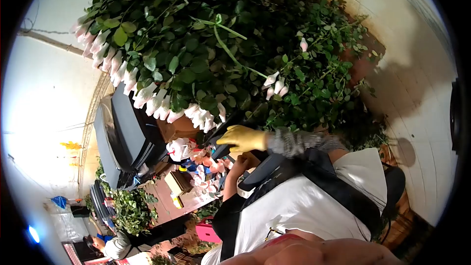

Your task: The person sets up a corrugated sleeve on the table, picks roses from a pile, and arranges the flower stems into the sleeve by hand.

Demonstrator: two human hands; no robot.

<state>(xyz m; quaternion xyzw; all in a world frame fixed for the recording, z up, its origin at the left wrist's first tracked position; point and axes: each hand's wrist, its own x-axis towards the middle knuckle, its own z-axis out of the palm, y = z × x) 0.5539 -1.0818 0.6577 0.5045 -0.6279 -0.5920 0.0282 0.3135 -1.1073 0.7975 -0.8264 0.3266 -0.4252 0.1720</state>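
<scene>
Right hand (241,139) points leftward, fingers loosely outstretched; I cannot tell whether the left hand (239,165) grips.

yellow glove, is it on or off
On: the glove covers the right hand, filled out in its shape, and meets the grey sleeve.

Reddish-brown work surface (159,197), bearing a small tan box (177,184), a yellow item (176,201) beside it, and a dense scatter of pink and white pieces (208,185); leafy green stems (131,211) occupy one end.
</scene>
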